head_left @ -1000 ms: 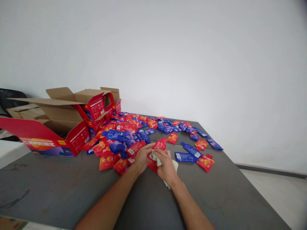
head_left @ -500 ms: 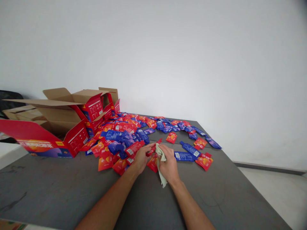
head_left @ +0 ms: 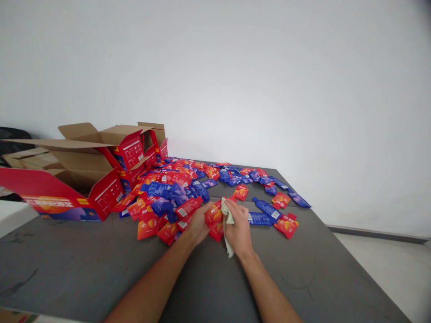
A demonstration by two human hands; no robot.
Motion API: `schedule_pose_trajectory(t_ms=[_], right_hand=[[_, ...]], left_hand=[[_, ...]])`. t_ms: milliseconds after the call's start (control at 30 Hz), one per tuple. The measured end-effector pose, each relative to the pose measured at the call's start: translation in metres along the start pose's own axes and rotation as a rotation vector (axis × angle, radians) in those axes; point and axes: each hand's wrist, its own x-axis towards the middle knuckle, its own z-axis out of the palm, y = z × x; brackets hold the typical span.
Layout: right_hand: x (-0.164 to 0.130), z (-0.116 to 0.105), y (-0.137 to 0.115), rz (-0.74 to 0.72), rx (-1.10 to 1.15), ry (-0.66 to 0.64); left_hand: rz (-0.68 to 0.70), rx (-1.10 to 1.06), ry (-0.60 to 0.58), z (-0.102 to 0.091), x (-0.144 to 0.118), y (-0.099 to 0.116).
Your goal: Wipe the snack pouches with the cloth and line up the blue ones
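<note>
Near the middle of the grey surface [head_left: 84,264], both hands meet over one red pouch [head_left: 214,215]. The left hand [head_left: 198,223] has its grip pinched on the pouch's left side, holding it raised off the surface with its printed face toward the camera. The pouch's long axis runs roughly from the near edge toward the far edge, tilted a little to the right, and its narrower upper end points toward the far edge. The right hand [head_left: 238,226] has its grip closed on a pale cloth [head_left: 228,222], pressing the cloth against the right side of the pouch; a loose tail of the cloth hangs down toward the near edge by the wrist. A second red pouch [head_left: 216,232] lies just under the held one, touching the surface.

A scatter of red and blue pouches [head_left: 175,190] covers the surface from the hands toward the far edge and the far left corner. To the right of the hands lie two blue pouches [head_left: 266,211] and a red one [head_left: 286,225]. Open red cartons [head_left: 101,166] with brown flaps stand along the left edge.
</note>
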Motion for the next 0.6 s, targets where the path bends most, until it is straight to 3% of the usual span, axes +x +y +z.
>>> schedule_pose_trajectory(t_ms=[100, 167, 400, 500, 600], right_hand=[[0.004, -0.008, 0.010, 0.031, -0.067, 0.107], [0.004, -0.010, 0.013, 0.021, -0.075, 0.108], [-0.009, 0.009, -0.004, -0.091, 0.066, -0.188], [-0.009, 0.012, -0.014, -0.163, 0.116, -0.295], [-0.007, 0.010, -0.012, -0.155, 0.105, -0.323]], left_hand=[[-0.030, -0.010, 0.037, 0.001, -0.003, 0.002], [-0.027, -0.019, 0.033, 0.003, -0.005, 0.003], [0.089, -0.005, -0.025, 0.004, -0.002, 0.008], [0.171, 0.212, -0.023, -0.003, 0.002, 0.010], [0.395, 0.631, 0.118, -0.013, 0.006, 0.015]])
